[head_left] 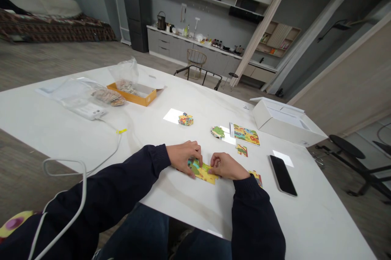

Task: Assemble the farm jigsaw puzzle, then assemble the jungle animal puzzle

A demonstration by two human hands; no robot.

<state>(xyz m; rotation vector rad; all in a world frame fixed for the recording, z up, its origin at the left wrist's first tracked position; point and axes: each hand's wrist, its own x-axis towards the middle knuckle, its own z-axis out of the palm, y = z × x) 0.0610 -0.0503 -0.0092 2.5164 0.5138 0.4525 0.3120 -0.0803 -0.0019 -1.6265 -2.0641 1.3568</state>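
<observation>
A partly joined strip of jigsaw puzzle (205, 173), yellow and green, lies flat on the white table in front of me. My left hand (185, 157) arches over its left end, thumb and fingers gripping the pieces there. At the upper right edge, my right hand (225, 166) is closed in a pinch on a piece, mostly hidden by the fingers. Beyond my hands are a pile of colourful pieces (186, 119), a pile with green pieces (218, 132) and a small picture sheet (245, 134). Further pieces (242, 150) lie to the right, some partly behind my right sleeve.
A black phone (283, 175) lies on the right of the table (324, 195). Behind it stands an open white box (285, 123). At the back left are an orange box (137, 96), bagged pieces (109, 96) and a white device (88, 109). Its white cable (105, 160) passes near my left arm.
</observation>
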